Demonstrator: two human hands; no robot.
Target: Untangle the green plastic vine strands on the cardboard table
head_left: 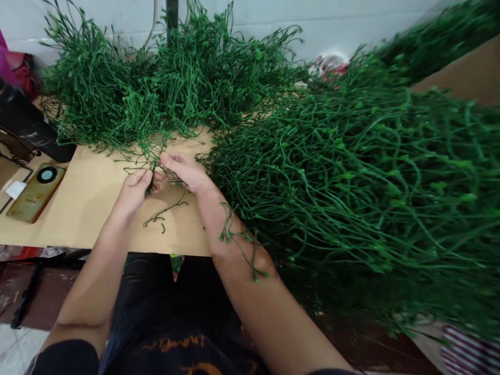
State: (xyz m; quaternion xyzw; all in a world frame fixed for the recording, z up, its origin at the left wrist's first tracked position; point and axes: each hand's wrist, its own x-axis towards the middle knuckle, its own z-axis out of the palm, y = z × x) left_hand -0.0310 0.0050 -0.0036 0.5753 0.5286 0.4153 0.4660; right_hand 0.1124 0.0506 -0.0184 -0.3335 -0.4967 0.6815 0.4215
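Note:
My left hand (141, 188) is closed around the lower ends of a small bunch of green plastic stems (152, 151), over the tabletop. Close beside it on the right, my right hand (182, 167) has its thumb and fingers pinched at the same stems. The bunch's tips point away from me, toward the heap behind. A few loose stems (166, 211) and a short cut piece lie on the table just below my hands. Another sprig (244, 242) rests across my right forearm.
A large heap of green stems (344, 172) fills the right side, and another pile (175, 78) runs along the back wall. To the left are a phone (36, 192) and a black bottle (31, 122). The tan table (89, 208) ends just before my lap.

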